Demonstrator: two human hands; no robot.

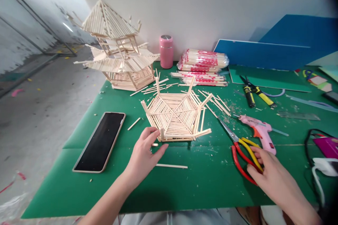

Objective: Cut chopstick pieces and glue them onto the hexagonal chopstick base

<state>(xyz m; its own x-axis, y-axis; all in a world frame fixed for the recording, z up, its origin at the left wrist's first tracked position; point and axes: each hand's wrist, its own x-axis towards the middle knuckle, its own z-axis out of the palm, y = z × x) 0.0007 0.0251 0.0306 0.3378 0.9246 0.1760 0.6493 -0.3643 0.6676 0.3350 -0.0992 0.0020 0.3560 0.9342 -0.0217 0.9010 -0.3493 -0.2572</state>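
Note:
My left hand [144, 150] is at the near left corner of a hexagonal panel of wooden sticks [174, 112], thumb and fingers apart. Its fingertips come close to a short corner post; whether they touch it I cannot tell. Upright and slanted sticks rise from the panel's corners. A short stick piece [155, 145] shows between thumb and forefinger, seemingly on the mat. At the right, my right hand [270, 172] has its thumb and fingers around the handles of scissors [246, 161] with one red and one yellow loop. Their blades lie toward the panel. A loose stick [171, 166] lies in front.
A stick pagoda [113, 45] stands back left, beside a pink flask [166, 52] and bagged sticks [203, 60]. A phone [99, 142] lies left. Right are a pink glue gun [257, 130], yellow-black cutters [256, 93] and cables. Blue boards [260, 54] lean on the wall.

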